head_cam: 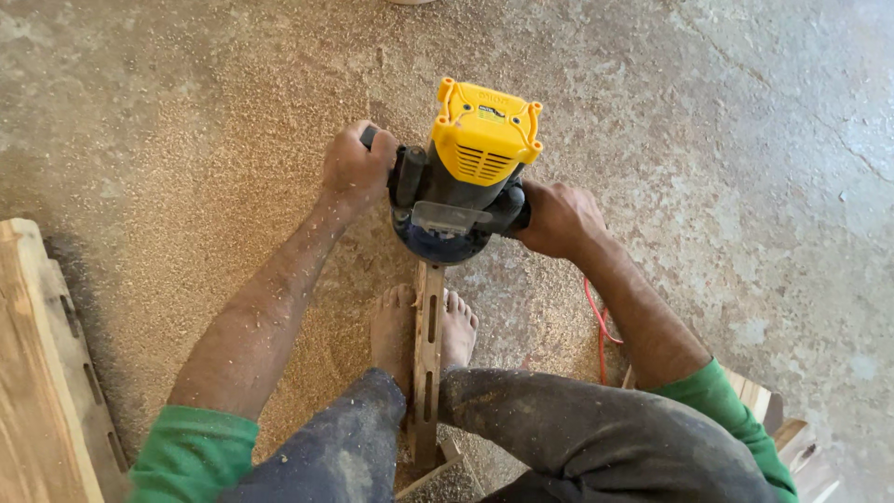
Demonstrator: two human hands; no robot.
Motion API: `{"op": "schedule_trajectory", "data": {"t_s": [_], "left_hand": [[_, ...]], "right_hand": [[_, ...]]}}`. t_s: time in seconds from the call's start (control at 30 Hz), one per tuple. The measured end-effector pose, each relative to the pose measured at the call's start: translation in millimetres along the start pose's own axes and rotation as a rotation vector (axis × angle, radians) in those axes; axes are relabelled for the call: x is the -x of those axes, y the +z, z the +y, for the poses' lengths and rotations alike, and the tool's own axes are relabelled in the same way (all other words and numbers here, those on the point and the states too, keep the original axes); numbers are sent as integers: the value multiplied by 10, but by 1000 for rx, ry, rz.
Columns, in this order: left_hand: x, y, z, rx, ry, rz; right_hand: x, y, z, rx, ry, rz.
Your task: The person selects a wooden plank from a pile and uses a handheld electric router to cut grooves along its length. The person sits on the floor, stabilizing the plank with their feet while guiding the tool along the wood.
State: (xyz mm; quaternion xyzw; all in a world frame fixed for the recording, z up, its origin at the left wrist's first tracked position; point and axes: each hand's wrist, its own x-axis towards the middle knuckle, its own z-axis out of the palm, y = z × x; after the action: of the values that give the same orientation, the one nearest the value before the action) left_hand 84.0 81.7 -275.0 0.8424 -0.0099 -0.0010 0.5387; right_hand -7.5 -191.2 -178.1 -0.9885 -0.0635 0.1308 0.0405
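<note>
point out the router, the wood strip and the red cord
router [484, 130], head view, yellow top cap
wood strip [428, 345], head view, slotted middle between the feet
red cord [596, 321], head view, loop by right forearm

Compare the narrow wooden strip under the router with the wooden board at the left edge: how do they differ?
The narrow strip lies between the person's feet, under the yellow router, which the left hand and right hand grip; the board lies untouched at the left edge. The strip is much narrower than the board. The strip's slots run down its middle; the board's slots sit in its right side. Both are pale wood with slots, on the sawdust-covered floor.
</note>
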Motion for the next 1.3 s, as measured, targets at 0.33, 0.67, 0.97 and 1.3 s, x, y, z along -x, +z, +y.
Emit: {"op": "schedule_trajectory", "data": {"t_s": [0.33,0.67,0.97,1.3], "left_hand": [[99,-52,17,29,-46,-68],[25,2,23,10,-13,-22],[14,-4,-2,22,-33,-49],[102,38,-87,-24,27,-19]], "right_hand": [[43,-2,-49,-8,81,-116],[51,-10,-14,-34,32,-53],[54,-14,-9,-54,28,-58],[85,82,0,-54,45,-22]]}}
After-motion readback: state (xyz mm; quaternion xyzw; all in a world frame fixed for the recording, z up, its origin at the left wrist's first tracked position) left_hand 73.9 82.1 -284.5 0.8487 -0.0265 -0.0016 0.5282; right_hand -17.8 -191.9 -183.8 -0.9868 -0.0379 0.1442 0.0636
